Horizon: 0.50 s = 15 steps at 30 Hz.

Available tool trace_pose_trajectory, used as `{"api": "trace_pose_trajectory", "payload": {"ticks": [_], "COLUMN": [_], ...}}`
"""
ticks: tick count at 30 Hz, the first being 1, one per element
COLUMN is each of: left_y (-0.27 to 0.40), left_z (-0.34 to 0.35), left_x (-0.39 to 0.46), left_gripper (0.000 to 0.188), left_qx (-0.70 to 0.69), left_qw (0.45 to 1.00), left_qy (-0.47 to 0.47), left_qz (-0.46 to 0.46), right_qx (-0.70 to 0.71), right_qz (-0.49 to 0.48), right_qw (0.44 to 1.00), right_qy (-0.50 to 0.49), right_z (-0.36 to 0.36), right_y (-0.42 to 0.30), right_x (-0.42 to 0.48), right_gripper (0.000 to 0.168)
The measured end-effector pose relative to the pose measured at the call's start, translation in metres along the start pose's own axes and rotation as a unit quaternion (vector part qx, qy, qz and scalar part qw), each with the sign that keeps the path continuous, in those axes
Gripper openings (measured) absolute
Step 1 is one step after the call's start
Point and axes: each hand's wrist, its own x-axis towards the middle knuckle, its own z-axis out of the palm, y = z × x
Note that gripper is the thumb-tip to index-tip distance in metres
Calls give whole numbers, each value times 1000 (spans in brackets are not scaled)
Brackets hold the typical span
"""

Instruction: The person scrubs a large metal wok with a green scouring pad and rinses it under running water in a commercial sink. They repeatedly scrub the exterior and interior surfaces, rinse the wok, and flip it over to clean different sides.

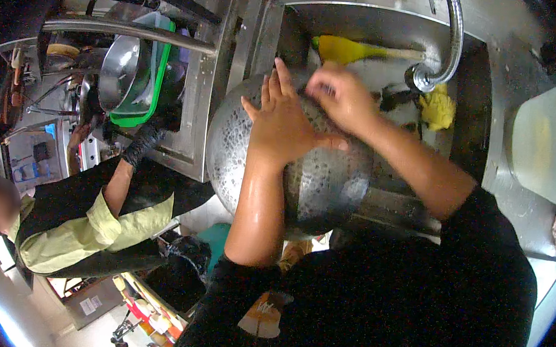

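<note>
A large round metal pan (326, 187), with a dimpled, wet surface like a hammered wok, lies bulging side up over the near left part of the metal sink (370, 20). On top of it rests my left hand (282, 129), palm down with the fingers spread. My right hand (346, 97) is curled and blurred at the pan's far side. Whether anything is inside those fingers cannot be made out. Beyond it in the sink lies a yellow-green tool with a pale handle (351, 50), perhaps a brush. A crumpled yellow cloth or sponge (437, 107) sits farther right.
A flexible metal faucet hose (453, 40) hangs over the sink. At right stands a translucent plastic tub (543, 142). On the left, a black-gloved co-worker's hand (144, 142) is near a green-rimmed container (153, 98) and a metal bowl (118, 73). A metal rail (132, 31) crosses above them.
</note>
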Motion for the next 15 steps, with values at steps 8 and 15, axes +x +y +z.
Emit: {"api": "trace_pose_trajectory", "payload": {"ticks": [8,15], "left_y": [-10,-5], "left_z": [-15,-2], "left_x": [-4,1], "left_gripper": [148,113], "left_qx": [-14,-128], "left_qw": [997,992], "left_qy": [-41,4], "left_qz": [57,-21], "right_qx": [11,-44], "right_qz": [-36,-43], "right_qw": [999,997], "right_qy": [29,47], "right_z": [-19,-15], "right_y": [-18,3], "right_x": [-43,-27], "right_gripper": [7,7]}}
